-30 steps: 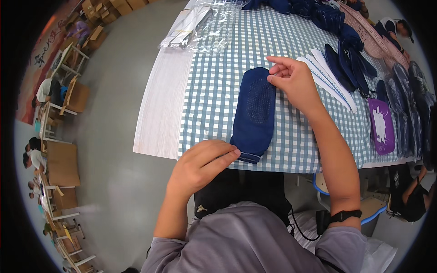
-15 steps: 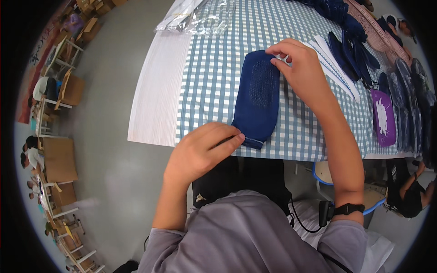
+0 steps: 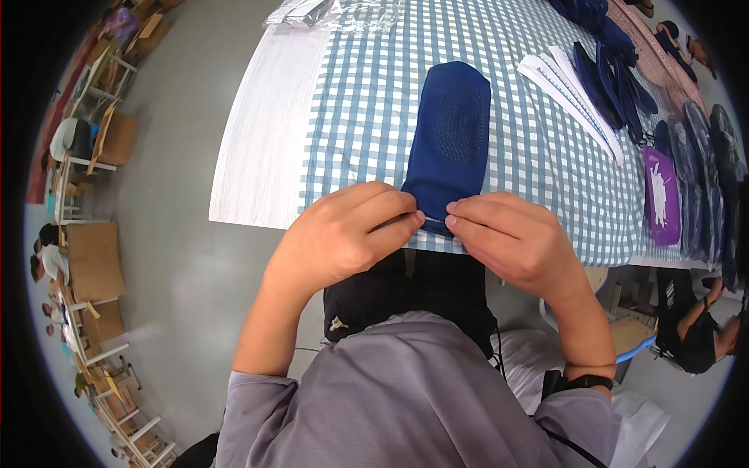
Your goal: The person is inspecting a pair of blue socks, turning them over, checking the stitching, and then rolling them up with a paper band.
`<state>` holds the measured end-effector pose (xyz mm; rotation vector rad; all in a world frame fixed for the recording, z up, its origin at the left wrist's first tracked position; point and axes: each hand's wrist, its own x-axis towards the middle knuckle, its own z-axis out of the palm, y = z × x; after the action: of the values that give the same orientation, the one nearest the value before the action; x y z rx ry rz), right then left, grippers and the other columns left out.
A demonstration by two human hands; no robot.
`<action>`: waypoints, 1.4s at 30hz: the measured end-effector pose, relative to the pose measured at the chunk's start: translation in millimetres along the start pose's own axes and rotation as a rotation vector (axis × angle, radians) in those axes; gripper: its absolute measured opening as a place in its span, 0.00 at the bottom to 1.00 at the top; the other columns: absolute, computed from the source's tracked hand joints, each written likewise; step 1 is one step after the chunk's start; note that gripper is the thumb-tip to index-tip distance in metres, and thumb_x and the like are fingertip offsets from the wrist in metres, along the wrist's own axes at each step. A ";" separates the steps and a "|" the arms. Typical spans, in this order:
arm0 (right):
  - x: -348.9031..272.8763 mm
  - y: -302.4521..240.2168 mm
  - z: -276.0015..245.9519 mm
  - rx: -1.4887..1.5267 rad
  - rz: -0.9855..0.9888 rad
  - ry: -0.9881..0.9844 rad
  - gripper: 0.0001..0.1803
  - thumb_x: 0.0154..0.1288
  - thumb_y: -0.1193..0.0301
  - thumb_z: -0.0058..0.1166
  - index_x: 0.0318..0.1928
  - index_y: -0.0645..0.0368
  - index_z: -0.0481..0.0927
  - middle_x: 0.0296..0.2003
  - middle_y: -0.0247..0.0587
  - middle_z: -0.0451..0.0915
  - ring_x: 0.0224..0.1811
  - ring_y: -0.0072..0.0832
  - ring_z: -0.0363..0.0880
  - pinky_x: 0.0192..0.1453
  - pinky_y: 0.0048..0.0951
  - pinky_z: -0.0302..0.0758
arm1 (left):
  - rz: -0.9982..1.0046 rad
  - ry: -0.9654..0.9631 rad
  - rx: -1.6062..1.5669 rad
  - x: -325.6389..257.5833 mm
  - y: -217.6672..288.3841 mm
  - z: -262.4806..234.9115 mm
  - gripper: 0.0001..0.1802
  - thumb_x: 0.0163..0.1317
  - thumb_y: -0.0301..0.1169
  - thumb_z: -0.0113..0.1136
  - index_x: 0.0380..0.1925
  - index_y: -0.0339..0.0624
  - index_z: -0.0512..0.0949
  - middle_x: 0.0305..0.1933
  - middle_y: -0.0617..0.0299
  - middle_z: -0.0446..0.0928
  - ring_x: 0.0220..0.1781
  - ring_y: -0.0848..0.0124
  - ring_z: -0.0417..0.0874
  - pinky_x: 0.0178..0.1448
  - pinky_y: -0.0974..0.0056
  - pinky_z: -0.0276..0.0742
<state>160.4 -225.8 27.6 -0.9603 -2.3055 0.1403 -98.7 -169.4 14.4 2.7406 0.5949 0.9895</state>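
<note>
A dark blue sock (image 3: 451, 129) with rows of small grip dots lies flat on the checked tablecloth (image 3: 359, 117), its opening toward me at the table's near edge. My left hand (image 3: 351, 234) pinches the left corner of the cuff between thumb and fingers. On the other side of the cuff, my right hand (image 3: 515, 238) pinches the right corner. The sock's far end lies untouched on the cloth.
White card strips (image 3: 577, 101) lie to the right, beside more dark blue socks (image 3: 608, 86). A purple packet (image 3: 662, 195) sits near wrapped blue items (image 3: 698, 179). Clear plastic bags (image 3: 335, 14) are at the far left. Cardboard boxes (image 3: 94, 261) stand across the floor.
My right hand has come down from the sock's far end to the near cuff and pinches it there. My left hand stays at the cuff's left corner.
</note>
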 end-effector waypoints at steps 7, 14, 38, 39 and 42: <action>0.7 -7.8 3.5 -0.095 0.021 -0.036 0.08 0.60 0.73 0.71 0.40 0.62 0.89 0.43 0.38 0.88 0.41 0.33 0.89 0.42 0.32 0.88 | 0.172 -0.059 0.001 8.5 -14.0 -3.6 0.07 0.54 0.26 0.77 0.31 0.40 0.86 0.43 0.61 0.87 0.43 0.64 0.91 0.40 0.61 0.88; 9.7 -0.7 -7.4 0.005 0.071 -0.170 0.09 0.61 0.70 0.72 0.39 0.60 0.88 0.41 0.34 0.88 0.40 0.35 0.88 0.42 0.36 0.87 | 0.379 -0.378 0.042 37.1 -30.1 -27.3 0.07 0.55 0.27 0.75 0.33 0.40 0.85 0.45 0.62 0.85 0.40 0.65 0.90 0.39 0.62 0.89; 30.6 5.5 -15.7 -0.015 0.085 -0.324 0.10 0.62 0.70 0.69 0.28 0.57 0.81 0.28 0.38 0.81 0.35 0.39 0.87 0.38 0.39 0.84 | 0.600 -0.426 -0.010 56.1 -52.6 -18.4 0.09 0.45 0.23 0.73 0.28 0.35 0.84 0.41 0.55 0.85 0.37 0.63 0.89 0.35 0.64 0.87; 32.1 7.2 -15.4 -0.013 0.084 -0.324 0.10 0.62 0.70 0.69 0.28 0.57 0.81 0.28 0.38 0.81 0.35 0.39 0.87 0.38 0.39 0.84 | 0.459 -0.405 -0.111 56.5 -55.4 -13.2 0.09 0.46 0.20 0.73 0.30 0.35 0.85 0.39 0.56 0.85 0.36 0.62 0.89 0.35 0.63 0.86; 35.1 15.8 -14.8 0.092 0.141 -0.324 0.06 0.61 0.72 0.67 0.31 0.59 0.83 0.30 0.41 0.82 0.34 0.42 0.87 0.38 0.41 0.83 | 0.093 -0.448 -0.284 62.3 -48.6 -10.5 0.09 0.50 0.16 0.71 0.33 0.34 0.87 0.36 0.57 0.85 0.34 0.61 0.88 0.36 0.63 0.86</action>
<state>159.8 -192.6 52.2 -1.1205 -2.4936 0.4894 -76.8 -98.8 44.4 2.6190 0.2323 0.4064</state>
